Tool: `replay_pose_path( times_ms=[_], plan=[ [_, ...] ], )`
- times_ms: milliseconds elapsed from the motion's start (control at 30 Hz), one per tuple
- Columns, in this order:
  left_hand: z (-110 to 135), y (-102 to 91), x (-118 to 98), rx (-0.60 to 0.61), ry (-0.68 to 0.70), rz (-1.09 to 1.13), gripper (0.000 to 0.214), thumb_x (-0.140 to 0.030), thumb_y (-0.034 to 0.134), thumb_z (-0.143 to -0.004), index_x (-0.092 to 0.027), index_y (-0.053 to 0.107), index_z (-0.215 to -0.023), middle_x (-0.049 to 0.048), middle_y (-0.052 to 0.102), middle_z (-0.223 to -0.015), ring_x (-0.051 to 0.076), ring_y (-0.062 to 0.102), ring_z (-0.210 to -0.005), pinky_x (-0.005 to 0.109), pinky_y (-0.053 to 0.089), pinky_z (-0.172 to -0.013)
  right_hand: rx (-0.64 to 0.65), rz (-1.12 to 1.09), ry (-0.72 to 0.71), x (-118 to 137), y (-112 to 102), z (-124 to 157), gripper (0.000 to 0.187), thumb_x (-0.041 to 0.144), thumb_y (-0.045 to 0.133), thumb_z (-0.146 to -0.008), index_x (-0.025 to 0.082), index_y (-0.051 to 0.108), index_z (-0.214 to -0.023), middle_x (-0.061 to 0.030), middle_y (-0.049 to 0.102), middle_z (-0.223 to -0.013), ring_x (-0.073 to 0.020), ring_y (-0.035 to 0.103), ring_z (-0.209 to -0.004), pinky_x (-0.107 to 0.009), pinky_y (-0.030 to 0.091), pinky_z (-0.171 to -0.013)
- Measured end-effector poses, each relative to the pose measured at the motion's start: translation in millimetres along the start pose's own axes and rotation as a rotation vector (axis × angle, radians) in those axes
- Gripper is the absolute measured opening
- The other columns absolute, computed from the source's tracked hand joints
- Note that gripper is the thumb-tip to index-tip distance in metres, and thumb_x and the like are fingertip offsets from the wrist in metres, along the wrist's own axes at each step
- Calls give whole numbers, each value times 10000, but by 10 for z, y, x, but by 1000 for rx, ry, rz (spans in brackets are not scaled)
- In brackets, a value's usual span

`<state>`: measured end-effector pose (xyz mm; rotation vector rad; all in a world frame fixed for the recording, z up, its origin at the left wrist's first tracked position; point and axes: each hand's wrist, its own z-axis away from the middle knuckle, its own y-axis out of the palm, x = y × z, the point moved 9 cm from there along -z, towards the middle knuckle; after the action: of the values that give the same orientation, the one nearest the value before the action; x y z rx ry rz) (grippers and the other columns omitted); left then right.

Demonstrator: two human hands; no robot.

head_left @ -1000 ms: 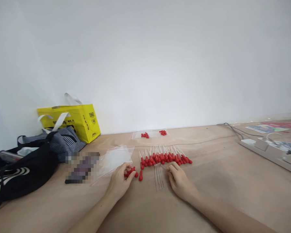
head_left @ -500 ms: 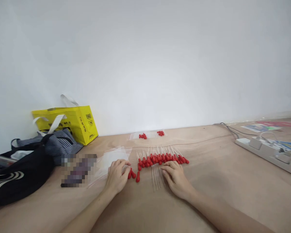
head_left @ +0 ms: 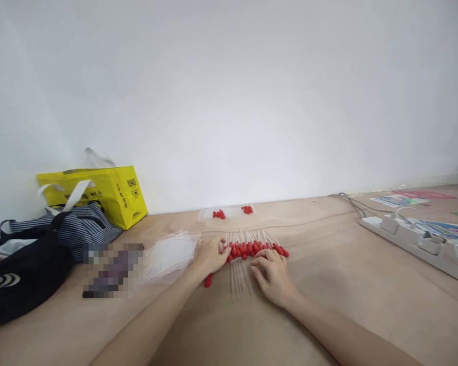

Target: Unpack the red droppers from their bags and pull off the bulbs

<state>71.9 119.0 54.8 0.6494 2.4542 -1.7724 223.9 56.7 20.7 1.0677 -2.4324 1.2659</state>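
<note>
- Between the 2 hands, on the tabletop [head_left: 328, 284], lies a row of droppers [head_left: 254, 248] with red caps, their glass tips pointing away from the person.
- The left hand [head_left: 209, 256] lies palm down with its fingers stretched and loose. Its fingertips touch the row's left end, and it grips nothing.
- The right hand [head_left: 272, 274] rests with curled fingers at the row's near edge; I cannot tell whether it pinches anything.
- Between the hands, nearer than the row, lie bare clear tubes [head_left: 238, 277].
- 1 loose red bulb [head_left: 208, 280] lies just beside the left wrist.
- Left of the left hand lie clear bags [head_left: 168, 254]. Well right of the right hand is a power strip [head_left: 416, 239].
</note>
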Motion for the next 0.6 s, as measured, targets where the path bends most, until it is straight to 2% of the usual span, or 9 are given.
replay_pose_path(
  times_ms=[133,267,333,433,533,600],
  plan=[
    [-34,-4,103,-23,-146,14,212,-240,513,-687,-158,602,-861,34,668,-680,216,612,-739,296,398,-662,-3,-5,6,24,-11,-4,134,138,504,-759,226,604,-772,-37,577,-893,-196,510,-873,-404,333,-801],
    [-8,-156,264,-33,-242,67,236,-288,491,-702,-152,585,-869,30,673,-660,203,631,-687,273,424,-607,4,-2,-2,8,-9,-14,144,147,491,-770,230,608,-769,-36,578,-870,-191,520,-852,-392,349,-780],
    [56,-260,334,-28,-235,94,239,-302,463,-726,-165,571,-890,9,670,-647,190,636,-706,262,436,-630,-6,-2,-13,-8,-9,-18,151,144,483,-771,230,608,-769,-35,577,-859,-190,524,-844,-388,355,-769],
    [243,-350,414,1,-183,187,275,-330,437,-750,-177,544,-952,5,676,-740,171,641,-712,253,455,-646,-68,-7,-61,12,-47,-11,161,144,467,-774,226,603,-804,-43,569,-869,-192,526,-854,-383,365,-762],
    [500,-294,449,49,-153,393,321,-358,439,-749,-162,519,-991,31,660,-796,166,643,-618,263,482,-585,-173,-17,-139,120,-159,29,201,167,447,-795,220,585,-930,-76,543,-976,-207,507,-931,-390,366,-789],
    [651,-224,418,55,-129,487,310,-355,448,-750,-160,519,-981,38,649,-795,169,647,-637,269,497,-591,-211,-4,-218,254,-230,67,243,203,453,-806,214,555,-1026,-97,518,-1058,-217,489,-975,-398,356,-814]
  ],
)
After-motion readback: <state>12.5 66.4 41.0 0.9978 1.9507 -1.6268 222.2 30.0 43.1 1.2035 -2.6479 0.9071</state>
